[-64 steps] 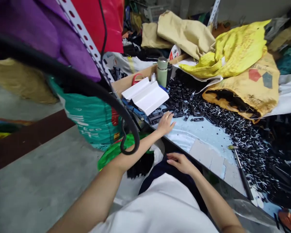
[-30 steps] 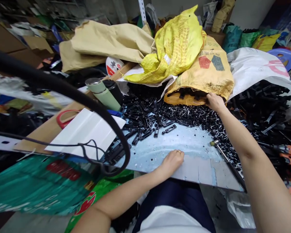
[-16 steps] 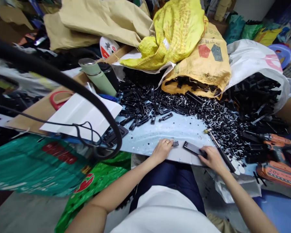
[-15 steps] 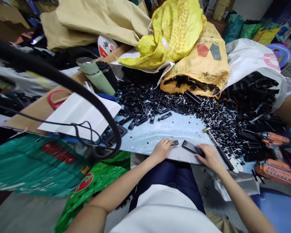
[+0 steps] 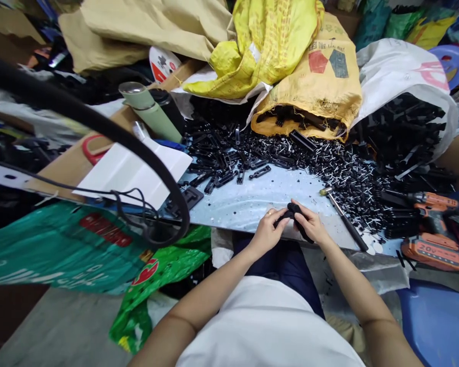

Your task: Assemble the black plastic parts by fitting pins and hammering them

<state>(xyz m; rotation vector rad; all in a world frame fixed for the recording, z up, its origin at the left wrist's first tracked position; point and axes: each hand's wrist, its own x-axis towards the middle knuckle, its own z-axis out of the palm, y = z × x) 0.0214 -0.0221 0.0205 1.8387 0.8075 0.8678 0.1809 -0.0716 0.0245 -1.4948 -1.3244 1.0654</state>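
My left hand (image 5: 266,232) and my right hand (image 5: 312,225) are close together above the near edge of the worktable (image 5: 229,204). Between the fingers of my left hand is a small black plastic piece (image 5: 281,218). A longer black plastic piece (image 5: 303,232) is gripped in my right hand, its upper end meeting the small one. Fingers partly cover both, so I cannot tell whether they are joined. Farther back lie loose black plastic links (image 5: 224,176) and a heap of black parts with silver pins (image 5: 348,176).
A hammer (image 5: 346,221) lies right of my hands, with an orange cordless drill (image 5: 436,234) beyond it. Open sacks, one orange-yellow (image 5: 309,97), stand behind the heap. At left are white folded paper (image 5: 133,171), a green flask (image 5: 151,112) and a thick black cable (image 5: 137,145).
My right hand came back from the orange-yellow sack with the longer black piece. My left hand picked up the small piece. Both hands have since drawn together, bringing the two pieces into contact.
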